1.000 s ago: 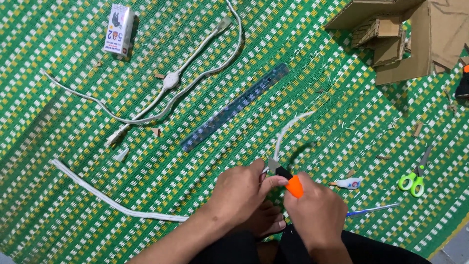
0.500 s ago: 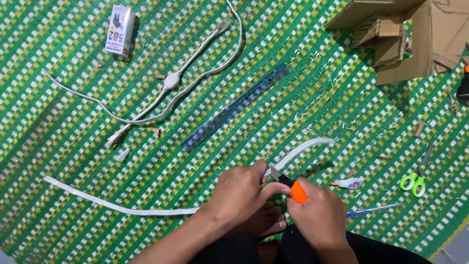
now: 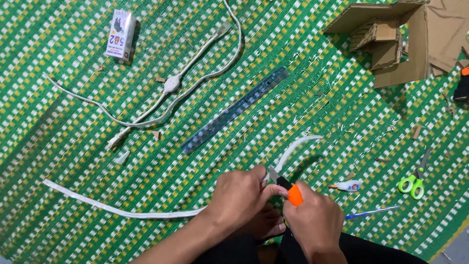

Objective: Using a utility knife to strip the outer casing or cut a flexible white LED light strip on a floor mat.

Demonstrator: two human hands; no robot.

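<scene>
Left hand grips white strip — right hand grips orange knife; small white box top left

The left hand covered the stretch of white strip it gripped, so the strip vanished under the fingers near lower centre. The right hand hid most of the orange utility knife. At the right edge a black-and-orange tool was cut off, and the cardboard pieces ran past the upper right corner.
</scene>
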